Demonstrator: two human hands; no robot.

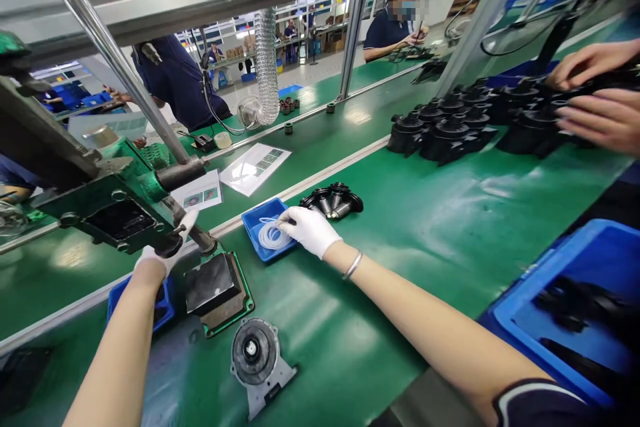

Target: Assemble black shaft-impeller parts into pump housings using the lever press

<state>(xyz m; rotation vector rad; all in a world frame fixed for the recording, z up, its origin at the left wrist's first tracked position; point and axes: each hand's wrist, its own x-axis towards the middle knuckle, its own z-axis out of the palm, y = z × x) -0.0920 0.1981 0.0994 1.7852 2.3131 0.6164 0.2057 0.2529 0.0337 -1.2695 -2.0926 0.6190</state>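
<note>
The translucent rings [270,236] are lying loosely coiled over one another in the small blue tray [251,221], near the middle of the green bench [395,240]. The right hand [313,230], gloved in white, is holding its fingers bent and close together at the edge of the rings; whether it is gripping one is not showing. The left hand [170,260], also gloved, is resting close by the green press head [125,215], partly hidden, so its grip cannot be told. Judging by appearance, the rings are likely being light, soft and flexible, somewhat slippery under a glove and prone to tangling; the suitable hold is a fingertip pinch on the outer edge of a single ring. Count: several rings are overlapping, too closely for an exact number; one round housing [255,353] is lying below one dark block [213,285]; two printed sheets [256,167] are lying beyond the press; one blue bin [117,297] is standing by the left forearm, one large blue bin [530,350] at the right. The dark parts [333,201] beside the tray are crowding together, preventing an exact count.
</note>
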